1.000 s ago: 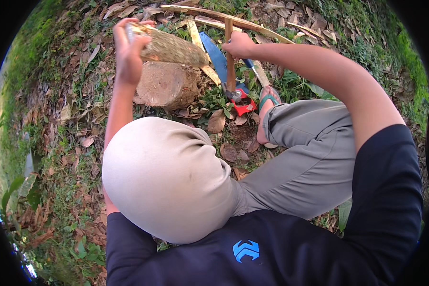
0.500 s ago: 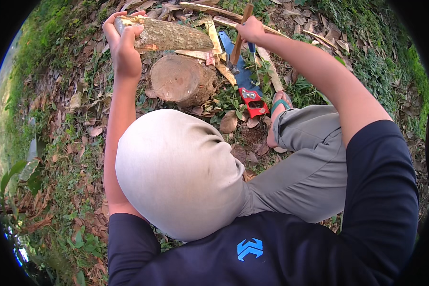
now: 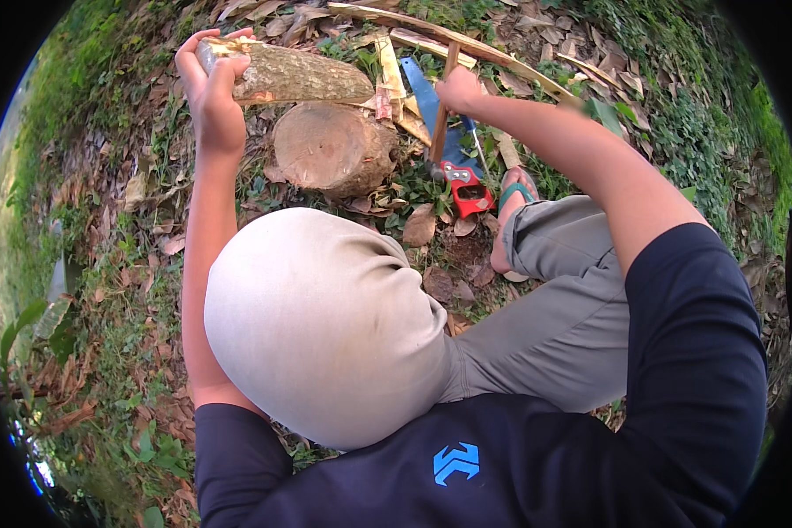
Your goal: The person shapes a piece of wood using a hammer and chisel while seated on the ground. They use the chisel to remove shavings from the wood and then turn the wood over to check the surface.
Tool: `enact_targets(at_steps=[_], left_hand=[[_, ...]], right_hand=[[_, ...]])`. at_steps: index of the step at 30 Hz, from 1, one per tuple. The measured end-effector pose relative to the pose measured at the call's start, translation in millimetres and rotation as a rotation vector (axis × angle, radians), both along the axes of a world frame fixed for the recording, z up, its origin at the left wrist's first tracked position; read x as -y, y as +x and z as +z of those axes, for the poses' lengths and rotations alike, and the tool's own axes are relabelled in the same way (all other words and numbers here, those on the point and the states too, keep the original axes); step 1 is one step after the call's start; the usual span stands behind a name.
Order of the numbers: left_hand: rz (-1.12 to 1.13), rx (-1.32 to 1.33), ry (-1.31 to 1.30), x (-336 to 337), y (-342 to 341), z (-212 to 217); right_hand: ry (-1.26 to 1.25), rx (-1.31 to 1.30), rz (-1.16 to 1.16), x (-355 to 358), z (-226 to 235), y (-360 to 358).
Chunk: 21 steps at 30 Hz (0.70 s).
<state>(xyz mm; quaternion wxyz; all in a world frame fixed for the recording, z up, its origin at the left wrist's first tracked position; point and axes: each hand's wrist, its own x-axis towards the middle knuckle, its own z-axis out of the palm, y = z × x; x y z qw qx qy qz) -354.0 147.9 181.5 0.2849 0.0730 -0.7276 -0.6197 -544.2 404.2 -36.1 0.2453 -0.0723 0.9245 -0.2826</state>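
Observation:
My left hand (image 3: 217, 101) is closed around the left end of a short bark-covered log (image 3: 303, 75), raised over a sawn stump (image 3: 325, 145). Pale torn wood shows at the gripped end. My right hand (image 3: 459, 91) grips the wooden handle of a hammer (image 3: 441, 123), its metal head hanging low. From the same fist points a screwdriver-like tool (image 3: 470, 125) with a blue handle and thin metal shaft; its exact kind is unclear. Below them a hand saw (image 3: 470, 195) with a red handle and blue blade lies on the ground, partly covered by the hammer.
Split wood pieces (image 3: 390, 66) lie behind the stump, and a long curved strip of wood (image 3: 501, 57) stretches across the far side. My sandalled foot (image 3: 512, 198) stands right of the saw. Dry leaves and low plants cover the ground. My light grey trouser knee (image 3: 317, 326) fills the middle.
The log has shifted slightly left in my left hand. My right hand has come lower, bringing the hammer head and the blue-handled tool down near the saw's red handle.

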Motion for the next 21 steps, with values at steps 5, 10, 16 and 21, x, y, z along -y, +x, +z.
enact_targets(at_steps=[5,10,16,21], left_hand=[[-0.056,0.031,0.010,-6,4,0],[-0.190,0.065,0.033,-30,-8,-11],[-0.329,0.239,0.040,-65,-21,-37],[-0.309,0.361,-0.028,-88,-21,-55]], right_hand=[[-0.037,-0.372,0.061,16,21,-35],[-0.319,-0.653,-0.103,30,83,-95],[-0.139,-0.636,0.153,22,176,-131],[-0.351,-0.544,0.192,-9,223,-88]])
